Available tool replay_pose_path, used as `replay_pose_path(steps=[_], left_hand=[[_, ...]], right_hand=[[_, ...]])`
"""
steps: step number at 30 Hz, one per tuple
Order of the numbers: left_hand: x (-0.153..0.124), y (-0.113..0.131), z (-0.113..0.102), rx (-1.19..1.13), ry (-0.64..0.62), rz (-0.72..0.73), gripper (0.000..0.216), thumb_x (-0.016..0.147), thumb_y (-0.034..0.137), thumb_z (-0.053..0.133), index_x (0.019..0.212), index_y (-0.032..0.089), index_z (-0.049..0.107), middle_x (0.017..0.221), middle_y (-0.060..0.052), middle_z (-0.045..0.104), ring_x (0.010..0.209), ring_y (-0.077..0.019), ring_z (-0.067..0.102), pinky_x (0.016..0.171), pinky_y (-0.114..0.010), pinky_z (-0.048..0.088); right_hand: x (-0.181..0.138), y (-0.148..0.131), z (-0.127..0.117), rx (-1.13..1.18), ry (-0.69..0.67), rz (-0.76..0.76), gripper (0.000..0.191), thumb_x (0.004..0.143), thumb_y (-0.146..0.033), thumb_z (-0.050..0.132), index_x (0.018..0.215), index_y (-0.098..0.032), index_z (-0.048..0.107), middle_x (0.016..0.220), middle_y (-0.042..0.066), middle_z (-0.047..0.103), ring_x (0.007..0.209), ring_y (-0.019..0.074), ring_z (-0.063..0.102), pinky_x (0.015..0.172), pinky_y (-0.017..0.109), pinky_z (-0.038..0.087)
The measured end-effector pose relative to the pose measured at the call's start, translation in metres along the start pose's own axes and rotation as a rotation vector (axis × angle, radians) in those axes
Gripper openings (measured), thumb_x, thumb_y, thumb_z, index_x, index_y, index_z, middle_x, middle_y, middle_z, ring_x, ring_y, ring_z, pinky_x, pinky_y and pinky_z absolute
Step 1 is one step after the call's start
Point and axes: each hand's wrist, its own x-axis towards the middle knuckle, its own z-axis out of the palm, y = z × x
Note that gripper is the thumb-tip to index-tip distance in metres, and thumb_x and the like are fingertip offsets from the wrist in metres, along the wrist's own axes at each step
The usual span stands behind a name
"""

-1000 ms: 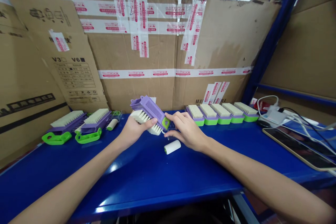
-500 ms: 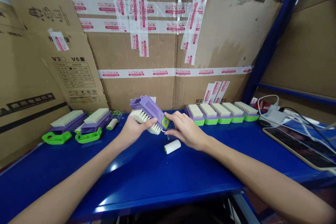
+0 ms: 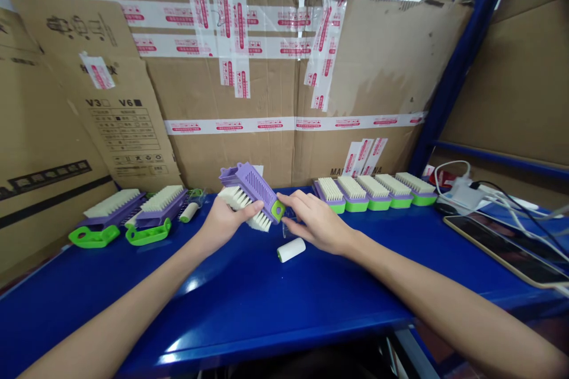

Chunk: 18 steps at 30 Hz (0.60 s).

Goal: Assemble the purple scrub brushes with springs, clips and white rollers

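As L hand (image 3: 223, 223) grips ribbed purple brush (image 3: 251, 185), white bristles (image 3: 240, 201)

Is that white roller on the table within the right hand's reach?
Probably yes: the white roller lies right beside the right hand, nothing between them, though that hand's fingers are on the purple brush.

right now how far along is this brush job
Looks done: five green-based brushes lined up at the right. In hand: left hand holds a purple brush, right hand at its green end; a white roller lies below. Seemingly left: two brushes with green handles at the far left.
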Motion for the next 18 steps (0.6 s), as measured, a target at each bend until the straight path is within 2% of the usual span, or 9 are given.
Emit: replay_pose_path(steps=[7,14,18], left_hand=[[0.0,-0.003,-0.001,0.001,0.038,0.005,0.044,0.078,0.053,0.09,0.099,0.017,0.075,0.098,-0.008,0.083,0.088,-0.0261,0.077,0.08,-0.037,0.065],[0.013,-0.018,-0.009,-0.154,0.307,0.003,0.056,0.081,0.064,0.085,0.111,0.018,0.072,0.108,-0.008,0.08,0.104,-0.0271,0.077,0.092,-0.035,0.064],[0.017,-0.02,-0.01,-0.265,0.386,-0.075,0.061,0.082,0.069,0.081,0.117,0.021,0.069,0.099,-0.006,0.079,0.101,-0.028,0.078,0.081,-0.033,0.066]], right_hand=[[0.001,-0.003,-0.004,0.008,-0.001,0.017,0.042,0.113,-0.032,0.053,0.151,-0.013,0.048,0.12,0.014,0.07,0.09,0.0231,0.067,0.082,0.042,0.056],[0.001,-0.004,-0.001,-0.008,-0.022,0.01,0.033,0.112,-0.031,0.053,0.142,-0.016,0.055,0.123,0.014,0.071,0.104,0.026,0.067,0.086,0.041,0.05],[0.0,-0.002,0.001,-0.057,-0.09,-0.029,0.029,0.114,-0.032,0.052,0.134,-0.014,0.061,0.118,0.013,0.072,0.105,0.0264,0.066,0.086,0.04,0.045]])
